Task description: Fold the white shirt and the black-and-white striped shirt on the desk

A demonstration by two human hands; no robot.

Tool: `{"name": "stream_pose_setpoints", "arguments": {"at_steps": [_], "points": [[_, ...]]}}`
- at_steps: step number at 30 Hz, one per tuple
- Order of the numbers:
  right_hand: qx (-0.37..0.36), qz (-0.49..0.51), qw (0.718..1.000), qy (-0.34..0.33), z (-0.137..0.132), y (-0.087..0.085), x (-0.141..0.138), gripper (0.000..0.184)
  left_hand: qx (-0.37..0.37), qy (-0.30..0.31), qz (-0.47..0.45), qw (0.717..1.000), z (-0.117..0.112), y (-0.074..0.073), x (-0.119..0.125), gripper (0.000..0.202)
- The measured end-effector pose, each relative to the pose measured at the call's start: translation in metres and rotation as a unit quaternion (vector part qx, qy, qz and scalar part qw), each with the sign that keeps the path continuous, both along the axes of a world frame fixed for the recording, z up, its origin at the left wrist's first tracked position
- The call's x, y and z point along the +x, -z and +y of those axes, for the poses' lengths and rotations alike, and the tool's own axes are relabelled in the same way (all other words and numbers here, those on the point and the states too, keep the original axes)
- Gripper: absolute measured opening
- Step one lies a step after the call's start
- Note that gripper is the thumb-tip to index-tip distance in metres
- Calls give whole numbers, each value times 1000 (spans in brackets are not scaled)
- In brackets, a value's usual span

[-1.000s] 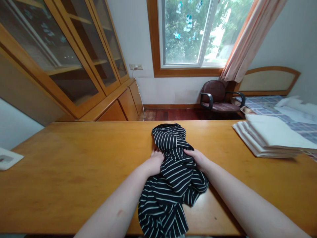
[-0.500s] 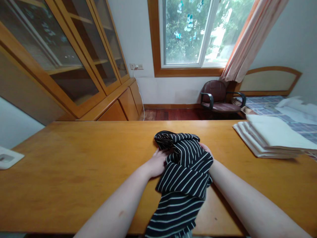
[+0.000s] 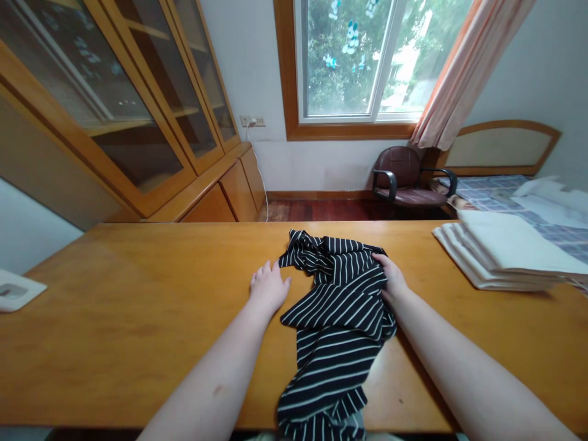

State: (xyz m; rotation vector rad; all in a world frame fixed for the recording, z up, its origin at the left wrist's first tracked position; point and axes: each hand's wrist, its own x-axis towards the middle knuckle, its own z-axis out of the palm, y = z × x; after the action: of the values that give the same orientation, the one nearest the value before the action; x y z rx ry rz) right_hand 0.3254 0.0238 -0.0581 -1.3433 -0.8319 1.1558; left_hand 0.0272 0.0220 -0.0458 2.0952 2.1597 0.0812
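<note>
A striped cloth (image 3: 340, 303) lies crumpled on a wooden table (image 3: 138, 306).
Left of centre, the left hand (image 3: 269, 289) has its fingers slightly apart at the cloth's corner; whether they grip it, one cannot tell. The cloth spans from centre to lower edge; right of centre, the right hand (image 3: 394, 280) holds its side.

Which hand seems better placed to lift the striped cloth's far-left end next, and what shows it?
Probably the left hand: its fingertips lie close to that end of the striped cloth, though contact is unclear. The right hand is across at the cloth's right edge, touching it.
</note>
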Motion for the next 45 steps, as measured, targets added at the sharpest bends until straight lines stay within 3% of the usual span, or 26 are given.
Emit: {"name": "stream_pose_setpoints", "arguments": {"at_steps": [3,5,7,9,12,17,20,22,26,30,34,38,43,45], "points": [[-7,-113,990,80,1,4,5,33,-19,-33,11,999,2,5,1,70],[38,-183,974,128,0,4,8,46,-32,-28,5,999,3,6,3,71],[108,-210,963,130,-2,2,7,53,-40,-3,-8,999,4,6,5,71],[142,-201,968,55,-5,0,1,57,-47,49,-26,997,3,6,9,69],[99,-162,978,-80,-9,-1,-12,65,-69,161,-62,983,-3,4,16,63],[-18,-64,980,-188,-20,-5,-29,71,-77,289,-123,946,-15,0,26,53],[-39,15,964,-261,-29,-14,-34,59,-70,349,-168,919,-21,-6,30,48],[-37,60,955,-288,-33,-19,-38,49,-68,368,-198,906,-25,-11,32,47],[-49,76,957,-277,-36,-23,-43,39,-70,378,-277,881,-30,-17,36,50],[-58,85,952,-288,-34,-17,-44,35,-42,334,-374,864,-26,-11,40,50],[-52,110,957,-264,-31,-9,-43,31,-41,184,-503,844,-17,3,43,46],[-45,165,969,-177,-23,-3,-38,26,-56,72,-623,777,-9,7,37,43],[-39,218,973,-56,-7,5,-23,24,-59,-22,-687,724,2,0,22,22],[-34,233,972,-25,-1,9,-15,26,-47,-71,-729,679,6,-1,18,22]]}}
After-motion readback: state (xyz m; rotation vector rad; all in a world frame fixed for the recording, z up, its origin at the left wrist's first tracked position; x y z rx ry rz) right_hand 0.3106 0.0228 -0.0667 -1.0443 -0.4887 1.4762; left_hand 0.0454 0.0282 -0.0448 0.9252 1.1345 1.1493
